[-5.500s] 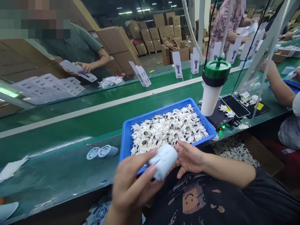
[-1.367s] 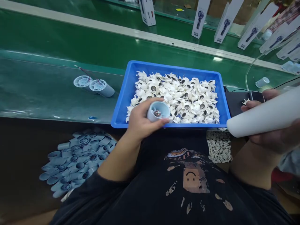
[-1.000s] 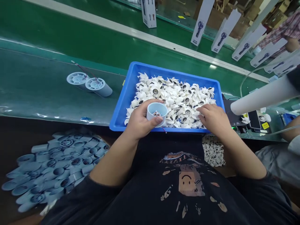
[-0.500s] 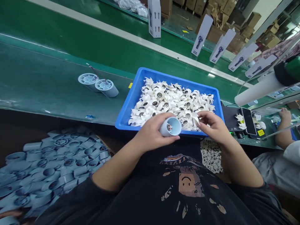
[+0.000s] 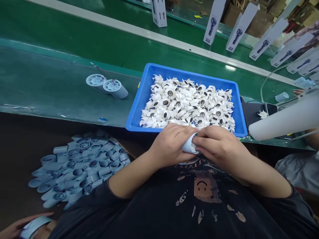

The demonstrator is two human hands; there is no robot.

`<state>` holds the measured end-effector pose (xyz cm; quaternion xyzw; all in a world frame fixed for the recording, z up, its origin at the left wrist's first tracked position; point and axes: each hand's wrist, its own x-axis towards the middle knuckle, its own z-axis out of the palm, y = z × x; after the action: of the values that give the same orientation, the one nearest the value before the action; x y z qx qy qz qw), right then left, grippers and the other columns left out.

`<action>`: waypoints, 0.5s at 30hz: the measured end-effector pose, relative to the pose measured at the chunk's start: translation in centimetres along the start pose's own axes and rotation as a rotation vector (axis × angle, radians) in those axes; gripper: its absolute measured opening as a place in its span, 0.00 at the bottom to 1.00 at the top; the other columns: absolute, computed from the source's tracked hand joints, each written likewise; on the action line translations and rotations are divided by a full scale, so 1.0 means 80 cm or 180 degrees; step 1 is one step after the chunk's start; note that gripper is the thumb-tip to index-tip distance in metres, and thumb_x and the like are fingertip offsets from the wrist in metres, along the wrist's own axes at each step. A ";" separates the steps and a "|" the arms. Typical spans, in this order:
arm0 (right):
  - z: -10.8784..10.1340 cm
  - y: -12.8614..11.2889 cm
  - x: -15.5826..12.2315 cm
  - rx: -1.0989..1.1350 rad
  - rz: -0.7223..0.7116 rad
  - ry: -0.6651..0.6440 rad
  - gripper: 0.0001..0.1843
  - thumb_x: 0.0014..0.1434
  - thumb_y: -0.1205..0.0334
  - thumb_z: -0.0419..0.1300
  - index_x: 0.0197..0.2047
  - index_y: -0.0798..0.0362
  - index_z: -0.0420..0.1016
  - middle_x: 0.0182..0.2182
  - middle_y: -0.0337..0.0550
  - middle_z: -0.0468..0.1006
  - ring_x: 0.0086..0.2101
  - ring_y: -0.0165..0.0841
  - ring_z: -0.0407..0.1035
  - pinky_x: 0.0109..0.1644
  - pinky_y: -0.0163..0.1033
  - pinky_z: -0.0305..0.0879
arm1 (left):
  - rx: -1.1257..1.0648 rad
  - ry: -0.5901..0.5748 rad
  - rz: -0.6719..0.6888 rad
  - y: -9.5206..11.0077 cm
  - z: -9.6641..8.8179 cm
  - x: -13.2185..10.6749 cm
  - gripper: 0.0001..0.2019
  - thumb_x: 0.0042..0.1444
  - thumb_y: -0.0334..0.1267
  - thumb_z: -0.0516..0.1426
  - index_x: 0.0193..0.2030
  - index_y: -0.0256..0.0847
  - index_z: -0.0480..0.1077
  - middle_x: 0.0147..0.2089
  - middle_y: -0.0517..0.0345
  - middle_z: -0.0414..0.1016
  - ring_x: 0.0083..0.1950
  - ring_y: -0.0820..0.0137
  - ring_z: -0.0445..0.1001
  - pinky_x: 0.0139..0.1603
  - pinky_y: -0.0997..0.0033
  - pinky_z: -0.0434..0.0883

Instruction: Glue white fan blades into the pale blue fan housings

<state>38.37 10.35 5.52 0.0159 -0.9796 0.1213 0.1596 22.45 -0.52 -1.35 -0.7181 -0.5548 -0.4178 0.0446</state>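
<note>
My left hand (image 5: 169,144) is wrapped round a light blue plastic tube (image 5: 188,147), its mouth turned to the right. My right hand (image 5: 219,142) is closed at that mouth, with the fingertips pinching a white fan impeller (image 5: 193,146) that is mostly hidden by the fingers and the rim. Both hands are just in front of the near edge of a blue tray (image 5: 136,113), which is heaped with white fan impellers (image 5: 186,101) with dark hubs.
Two light blue tubes (image 5: 119,91) with wires stand on the bench at left. Many more tubes (image 5: 84,169) lie piled below. White boxes (image 5: 211,23) line the green belt (image 5: 99,36). A white cylinder (image 5: 281,116) juts in at right. Another person's hand (image 5: 17,229) holds a tube at lower left.
My right hand has come away from the tray with an impeller and moved left to the tube's mouth. My left hand has turned the tube toward the right hand.
</note>
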 end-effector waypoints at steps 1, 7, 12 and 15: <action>0.000 0.000 0.001 0.0051 -0.0038 -0.0021 0.12 0.68 0.65 0.53 0.39 0.56 0.78 0.31 0.46 0.75 0.31 0.33 0.66 0.35 0.38 0.64 | -0.0038 -0.0030 -0.0020 0.001 0.000 0.000 0.18 0.62 0.49 0.56 0.50 0.38 0.67 0.42 0.48 0.82 0.41 0.60 0.81 0.39 0.62 0.72; 0.008 0.008 0.007 0.0320 0.0098 0.0046 0.12 0.67 0.64 0.56 0.36 0.56 0.80 0.29 0.44 0.70 0.31 0.31 0.63 0.33 0.36 0.61 | 0.0074 -0.0041 -0.0104 0.005 -0.003 0.000 0.16 0.62 0.47 0.56 0.49 0.38 0.67 0.42 0.48 0.82 0.40 0.60 0.81 0.37 0.62 0.70; 0.017 0.011 0.004 0.0404 0.0243 0.0003 0.12 0.66 0.64 0.57 0.36 0.57 0.80 0.30 0.44 0.71 0.31 0.31 0.65 0.35 0.37 0.61 | 0.0097 -0.0185 -0.0287 0.003 0.000 -0.003 0.15 0.59 0.45 0.56 0.50 0.39 0.69 0.43 0.48 0.82 0.41 0.59 0.81 0.39 0.62 0.71; 0.019 0.011 0.002 0.0248 0.0247 0.0013 0.12 0.66 0.64 0.56 0.37 0.57 0.80 0.31 0.45 0.73 0.32 0.32 0.66 0.35 0.38 0.60 | 0.0071 -0.0269 -0.0315 -0.001 0.002 -0.005 0.17 0.59 0.46 0.56 0.51 0.39 0.69 0.45 0.48 0.82 0.42 0.58 0.80 0.41 0.61 0.71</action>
<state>37.71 10.83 3.97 -0.0162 -0.9737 0.1654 0.1561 22.47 -0.73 -1.77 -0.7062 -0.5956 -0.3826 0.0084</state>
